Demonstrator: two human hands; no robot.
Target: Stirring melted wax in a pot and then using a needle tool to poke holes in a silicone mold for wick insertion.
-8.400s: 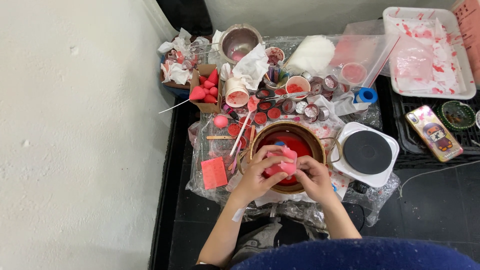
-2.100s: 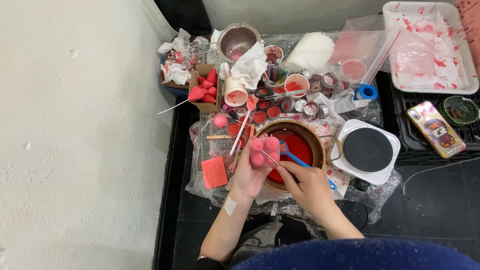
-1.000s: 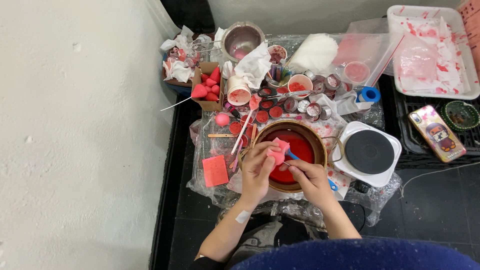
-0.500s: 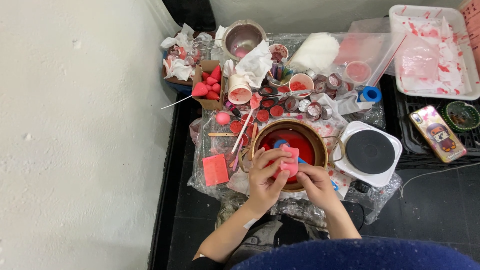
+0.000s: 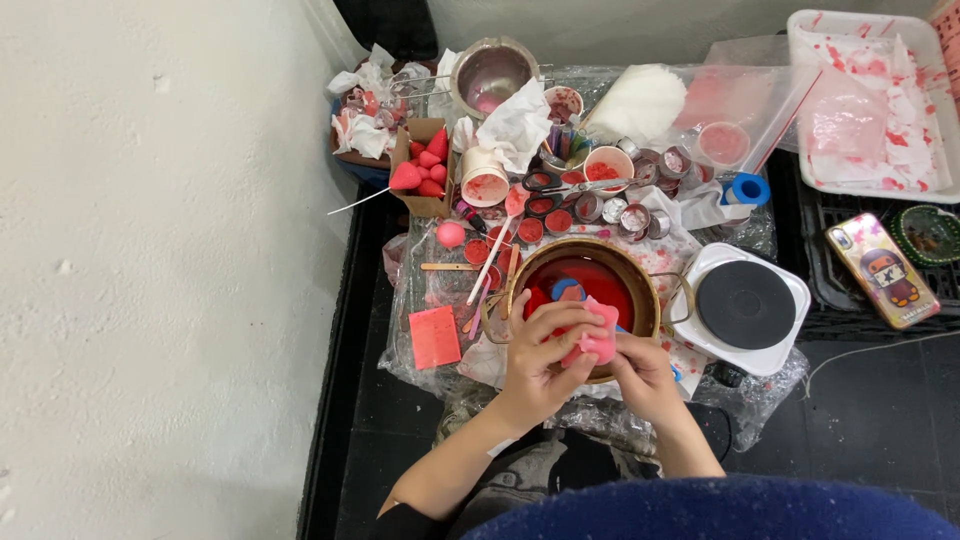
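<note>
Over the pot [image 5: 650, 290] of red liquid, both hands [image 5: 590, 360] grip a small pink mould [image 5: 598, 338] (soft-edged, glossy)

- The left hand [image 5: 540, 350] sits near the centre of the scene, fingers curled and closed, thumb pointing right towards the other hand.
- The left forearm runs from the near left up to the wrist, bare, with a small pale patch by the wrist.
- The right hand [image 5: 640, 365] lies just right of the left, touching it, fingers bent in a pinch.
- The right forearm comes up from the near edge.
</note>
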